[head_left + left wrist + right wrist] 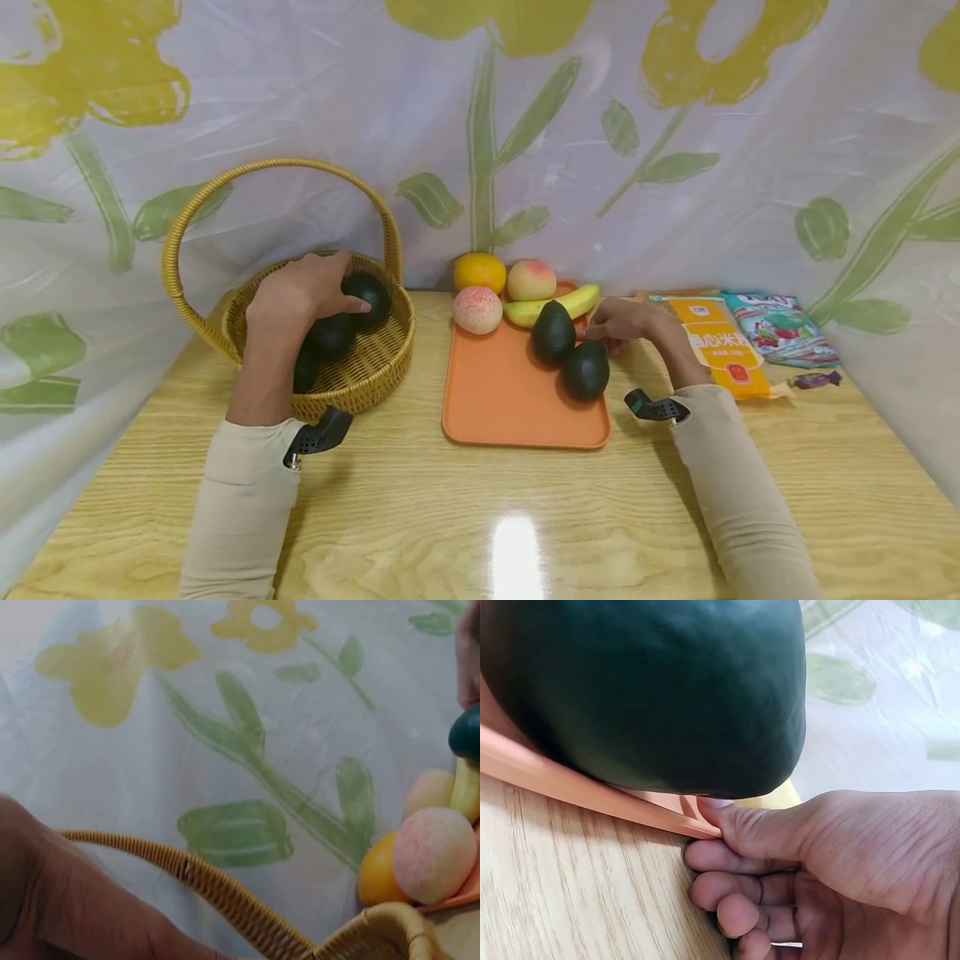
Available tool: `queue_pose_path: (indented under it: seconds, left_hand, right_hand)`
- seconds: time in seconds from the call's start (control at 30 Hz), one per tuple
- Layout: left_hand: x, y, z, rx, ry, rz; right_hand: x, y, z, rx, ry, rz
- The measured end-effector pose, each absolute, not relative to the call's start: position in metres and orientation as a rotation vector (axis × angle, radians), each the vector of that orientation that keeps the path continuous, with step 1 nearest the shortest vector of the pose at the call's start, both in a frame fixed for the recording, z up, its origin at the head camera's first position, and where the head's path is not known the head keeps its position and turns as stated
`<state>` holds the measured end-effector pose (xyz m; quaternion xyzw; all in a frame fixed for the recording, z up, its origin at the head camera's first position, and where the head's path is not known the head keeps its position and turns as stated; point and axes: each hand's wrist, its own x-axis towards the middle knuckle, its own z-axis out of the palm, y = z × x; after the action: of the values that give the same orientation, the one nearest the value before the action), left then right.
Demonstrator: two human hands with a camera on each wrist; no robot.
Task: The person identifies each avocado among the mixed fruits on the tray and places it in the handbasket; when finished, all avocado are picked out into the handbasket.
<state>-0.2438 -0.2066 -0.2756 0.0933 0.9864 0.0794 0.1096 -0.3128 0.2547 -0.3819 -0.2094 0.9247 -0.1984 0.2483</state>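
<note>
In the head view my left hand [296, 296] reaches into the wicker basket [371, 387] and grips a dark green avocado [369, 302]; its thumb lies across the front, and the other fingers are mostly hidden. More avocados [332, 337] lie under that hand. My right hand [626, 321] pinches the right rim of the orange tray [517, 408]. In the right wrist view its thumb [761, 829] is over the rim, with curled fingers below, right beside a large avocado [667, 697]. Two avocados [553, 333] rest on the tray's right side.
At the tray's back are a banana [577, 302], a pinkish peach [477, 310], another peach [532, 280] and an orange [480, 272]. Right of the tray lie an orange-yellow packet [720, 350], a teal bag [780, 329] and a purple-wrapped candy [815, 380]. A flowered curtain [435, 108] hangs behind.
</note>
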Motion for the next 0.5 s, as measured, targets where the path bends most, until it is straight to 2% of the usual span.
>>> queue_pose_path:
  seconds: [0.5]
  left_hand:
    - [-0.23, -0.157, -0.269, 0.751, 3.107, 0.394]
  right_hand:
    - [-0.314, 0.25, -0.383, -0.567, 2.519, -0.533]
